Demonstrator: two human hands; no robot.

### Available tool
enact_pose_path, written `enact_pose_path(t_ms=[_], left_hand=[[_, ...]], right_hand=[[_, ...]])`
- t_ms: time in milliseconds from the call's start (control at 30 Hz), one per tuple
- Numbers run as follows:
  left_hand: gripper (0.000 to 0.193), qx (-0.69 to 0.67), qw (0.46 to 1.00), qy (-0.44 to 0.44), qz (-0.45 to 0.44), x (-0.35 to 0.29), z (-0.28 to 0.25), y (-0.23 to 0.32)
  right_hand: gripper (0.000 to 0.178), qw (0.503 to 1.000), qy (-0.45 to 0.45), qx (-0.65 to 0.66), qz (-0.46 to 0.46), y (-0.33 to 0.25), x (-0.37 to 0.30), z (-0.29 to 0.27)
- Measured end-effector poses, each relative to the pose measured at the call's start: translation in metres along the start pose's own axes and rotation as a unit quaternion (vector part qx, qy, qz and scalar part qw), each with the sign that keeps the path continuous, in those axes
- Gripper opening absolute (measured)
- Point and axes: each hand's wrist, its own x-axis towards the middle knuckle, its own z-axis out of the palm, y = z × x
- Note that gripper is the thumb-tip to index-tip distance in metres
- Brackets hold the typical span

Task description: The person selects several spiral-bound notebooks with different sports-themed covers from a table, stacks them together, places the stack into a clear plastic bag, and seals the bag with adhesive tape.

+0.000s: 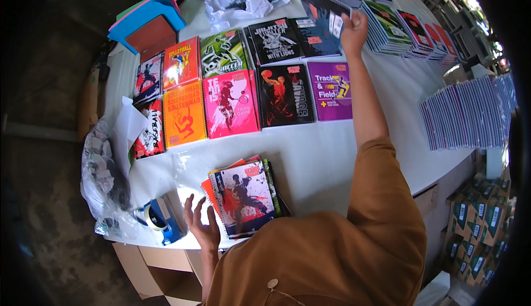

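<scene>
My right hand point(355, 34) reaches to the far side of the table, its fingers closed on the edge of a dark notebook point(322, 14) with white label patches. That notebook is tilted over the far row, partly covering what lies beneath. My left hand point(202, 224) is open, fingers apart, beside a small stack of spiral notebooks. On top of this stack lies a white notebook with a red and dark blue player figure point(243, 198); orange, red and green edges stick out below it. Past the stack, a pink notebook point(232, 102) and a black one with a basketball player point(285, 96) lie flat.
More notebooks lie in two rows, including an orange one point(185, 115) and a purple one point(330, 91). Piled notebooks point(467, 113) stand at right. A blue tape dispenser point(160, 220), crumpled plastic point(102, 179) and coloured folders point(146, 21) line the left. Cardboard boxes point(478, 228) sit below.
</scene>
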Motion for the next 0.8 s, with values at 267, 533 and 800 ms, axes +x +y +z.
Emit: enact_pose_path(t_ms=[267, 533, 800], left_hand=[[0.061, -0.409, 0.912, 0.016, 0.007, 0.029, -0.016, 0.062], [0.040, -0.478, 0.876, 0.039, -0.059, 0.031, -0.037, 0.063], [0.111, -0.120, 0.965, -0.155, -0.172, -0.006, 0.062, -0.044]], right_hand=[[0.029, 0.912, -0.118, 0.366, 0.141, -0.274, -0.168, -0.048], [0.032, 0.802, -0.373, 0.250, 0.393, -0.288, -0.290, -0.143], [0.053, 0.718, -0.406, 0.126, 0.551, -0.210, -0.338, -0.127]])
